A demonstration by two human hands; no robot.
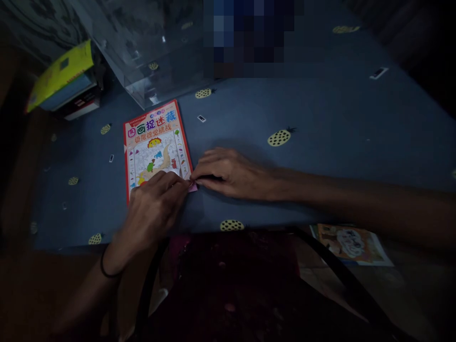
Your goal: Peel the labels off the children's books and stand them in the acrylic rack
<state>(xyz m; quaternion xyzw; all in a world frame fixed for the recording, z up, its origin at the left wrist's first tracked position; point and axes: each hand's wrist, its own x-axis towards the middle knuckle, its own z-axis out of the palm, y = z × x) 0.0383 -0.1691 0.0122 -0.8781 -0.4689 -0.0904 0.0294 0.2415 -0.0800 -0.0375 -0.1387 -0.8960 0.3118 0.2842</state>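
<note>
From my remote seat I've got both hands in at the lower right corner of the picture book (153,156), which lies flat on the blue worktop (320,118), cover up. Left hand (153,202): fingers bent, over the book's lower part, tips reaching its right edge; can't tell if thumb and forefinger close on anything, the thumb's hidden. Right hand (235,173): resting on the worktop just beside the book, thumb and forefinger drawn together, seemingly pinching a small pink piece (194,187) at that corner. Too dark for me to say whether the piece is loose or part of the book.

Handling, my judgement: I'd use the left palm as a weight so the book can't swivel, and work only with the fingertips. Small grip, low and level; yanking up could crease the corner or tear thin paper. I'd run the right thumb along the edge with even pressure rather than jab at one spot. Left fingertips crowd the view, so I'd pull them slightly back onto the cover. More light would help me.

Around it: clear plastic container (131,47) behind the book, book stack (67,90) off to its left.
</note>
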